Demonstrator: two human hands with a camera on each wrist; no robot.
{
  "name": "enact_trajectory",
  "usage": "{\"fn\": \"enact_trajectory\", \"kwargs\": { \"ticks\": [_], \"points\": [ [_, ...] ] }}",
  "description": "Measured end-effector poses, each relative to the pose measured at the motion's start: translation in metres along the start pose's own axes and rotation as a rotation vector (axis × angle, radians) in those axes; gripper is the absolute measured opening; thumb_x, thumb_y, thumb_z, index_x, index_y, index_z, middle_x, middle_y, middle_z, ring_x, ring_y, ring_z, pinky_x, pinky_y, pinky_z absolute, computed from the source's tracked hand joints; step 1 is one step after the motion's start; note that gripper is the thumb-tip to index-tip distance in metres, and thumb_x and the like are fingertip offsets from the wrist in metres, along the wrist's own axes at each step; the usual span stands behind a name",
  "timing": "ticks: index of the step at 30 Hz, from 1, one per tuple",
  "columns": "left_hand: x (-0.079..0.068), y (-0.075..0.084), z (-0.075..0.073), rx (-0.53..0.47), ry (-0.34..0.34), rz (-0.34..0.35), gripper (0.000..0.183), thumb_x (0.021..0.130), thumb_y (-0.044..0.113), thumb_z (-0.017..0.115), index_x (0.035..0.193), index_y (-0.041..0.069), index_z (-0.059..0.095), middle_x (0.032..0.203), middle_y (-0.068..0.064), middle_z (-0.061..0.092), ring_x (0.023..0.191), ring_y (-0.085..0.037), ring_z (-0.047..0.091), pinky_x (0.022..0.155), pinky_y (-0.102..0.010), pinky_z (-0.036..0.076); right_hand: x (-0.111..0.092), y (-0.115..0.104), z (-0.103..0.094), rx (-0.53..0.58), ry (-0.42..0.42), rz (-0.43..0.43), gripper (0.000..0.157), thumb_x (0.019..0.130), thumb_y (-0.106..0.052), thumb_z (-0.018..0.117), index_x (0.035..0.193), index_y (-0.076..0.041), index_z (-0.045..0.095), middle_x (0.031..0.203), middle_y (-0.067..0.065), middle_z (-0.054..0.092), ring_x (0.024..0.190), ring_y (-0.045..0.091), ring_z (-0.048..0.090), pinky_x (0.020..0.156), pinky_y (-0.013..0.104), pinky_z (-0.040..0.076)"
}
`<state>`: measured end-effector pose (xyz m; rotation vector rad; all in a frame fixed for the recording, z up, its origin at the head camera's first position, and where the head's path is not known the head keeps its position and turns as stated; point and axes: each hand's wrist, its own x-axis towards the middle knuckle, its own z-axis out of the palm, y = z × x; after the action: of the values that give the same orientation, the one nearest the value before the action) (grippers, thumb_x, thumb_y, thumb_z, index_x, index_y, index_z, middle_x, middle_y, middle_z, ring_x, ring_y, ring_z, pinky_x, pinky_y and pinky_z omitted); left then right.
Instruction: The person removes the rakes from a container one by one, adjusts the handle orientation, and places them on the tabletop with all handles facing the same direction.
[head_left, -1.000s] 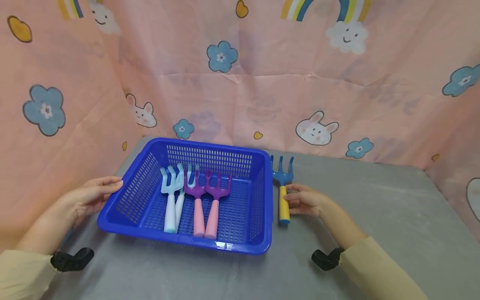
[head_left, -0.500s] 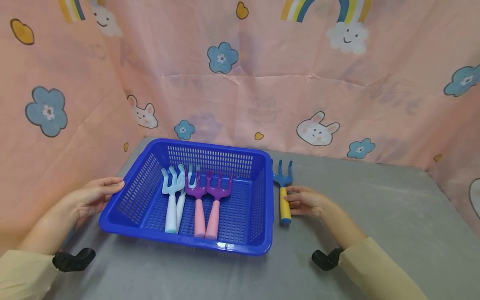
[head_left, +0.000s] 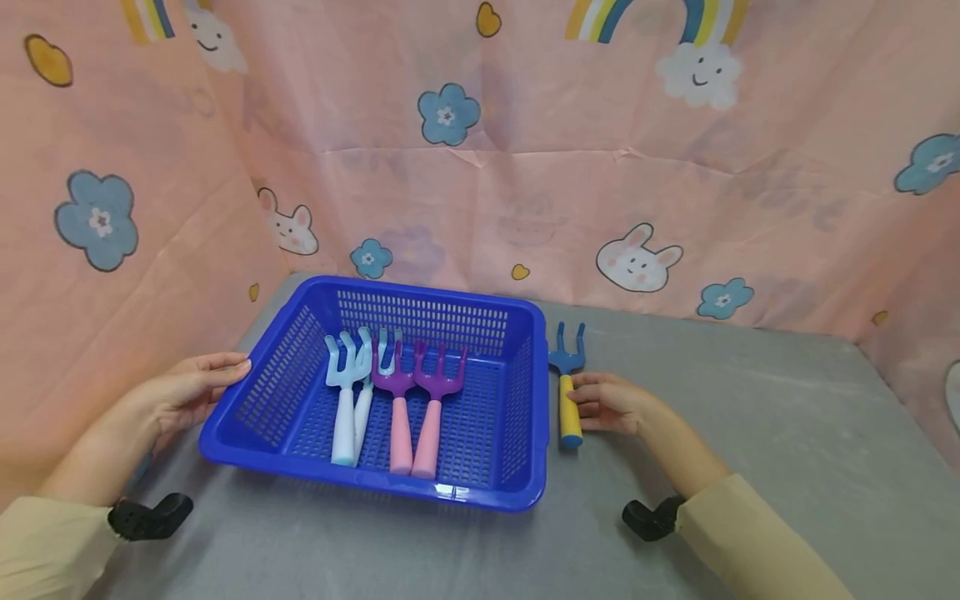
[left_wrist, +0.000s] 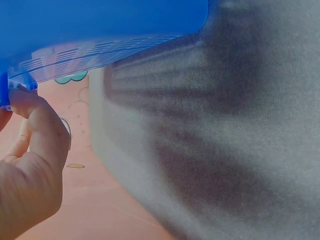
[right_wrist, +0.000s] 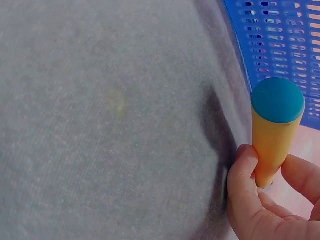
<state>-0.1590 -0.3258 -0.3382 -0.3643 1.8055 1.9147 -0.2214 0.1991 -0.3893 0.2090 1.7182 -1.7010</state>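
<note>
Blue tines on the yellow-handled fork [head_left: 567,385] may catch the basket [head_left: 487,496] if swung inward; contact there is unclear. The right hand [head_left: 609,403] pinches the fork just outside. The left hand [head_left: 191,387] grips the rim; uneven lifting could slide the four forks [head_left: 425,442] inside. Basket: slotted, glossy plastic. Handle: smooth, cylindrical.

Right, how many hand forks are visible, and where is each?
5. In the blue basket: one pale fork, a second pale fork partly behind it, a left purple fork and a right purple fork. Outside, a yellow-handled fork in the right hand. Overlaps might hide another.
</note>
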Motion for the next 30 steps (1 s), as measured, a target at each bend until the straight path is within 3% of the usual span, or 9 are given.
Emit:
{"fn": "enact_trajectory", "kwargs": {
  "ticks": [9, 30],
  "points": [
    [0.0001, -0.0004, -0.001, 0.007, -0.003, 0.001, 0.014, 0.093, 0.021, 0.058, 0.083, 0.026, 0.067, 0.083, 0.003, 0.068, 0.076, -0.014, 0.066, 0.07, -0.032, 0.056, 0.0002, -0.0004, 0.0017, -0.026, -0.007, -0.003, 0.054, 0.094, -0.004, 0.047, 0.14, 0.009, 0.022, 0.1, 0.008, 0.053, 0.088, 0.018, 0.053, 0.081, 0.035, 0.052],
    [-0.0002, 0.0, -0.0005, 0.007, -0.013, 0.005, 0.014, 0.092, 0.021, 0.059, 0.083, 0.026, 0.068, 0.084, 0.003, 0.068, 0.076, -0.014, 0.066, 0.07, -0.032, 0.056, 0.0027, -0.0052, 0.0077, -0.045, 0.081, 0.051, 0.051, 0.092, -0.001, 0.051, 0.137, 0.009, 0.028, 0.098, 0.011, 0.054, 0.085, 0.021, 0.055, 0.08, 0.038, 0.054]
  ]
}}
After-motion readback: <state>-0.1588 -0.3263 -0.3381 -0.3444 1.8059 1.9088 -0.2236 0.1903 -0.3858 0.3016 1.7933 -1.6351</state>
